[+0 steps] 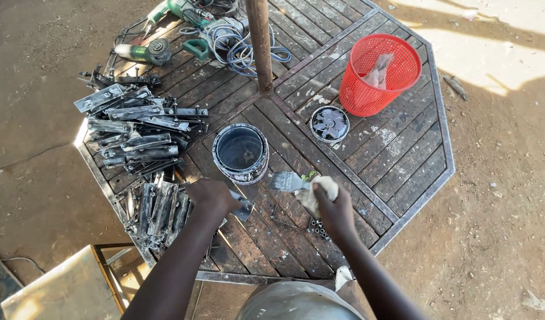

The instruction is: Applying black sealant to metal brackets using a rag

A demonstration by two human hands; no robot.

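Two bare hands work over an octagonal slatted desk (pixel 402 160) with a metal frame, seen from above. At the far left of the desk lies a stack of grey metal brackets (pixel 133 127), laid roughly parallel; a second pile of metal pieces (pixel 157 210) sits nearer the person, at the lower left edge. Behind the stack, at the top left, rest a green angle grinder (pixel 145 52), a green power drill (pixel 177 10) and a coiled cable (pixel 240 44).

The left hand (pixel 212 198) rests just beside the nearer pile; its fingers are curled around a small flat grey metal piece (pixel 243 207), which projects to the right of the hand, just above the desk surface.

An open paint can (pixel 241 153) with dark contents stands at the centre, just beyond both hands. A vertical post (pixel 260 44) rises from the middle of the desk.

The right hand (pixel 334 210) is closed on the rag-wrapped handle of a paintbrush (pixel 289 182); the bristles, coated grey, point left toward the metal piece and lie near the can's rim without touching it. A few small nuts (pixel 317 228) lie below this hand.

Further right sits the can's round lid (pixel 330 124), and beyond it a red mesh basket (pixel 379 74) holding crumpled material.
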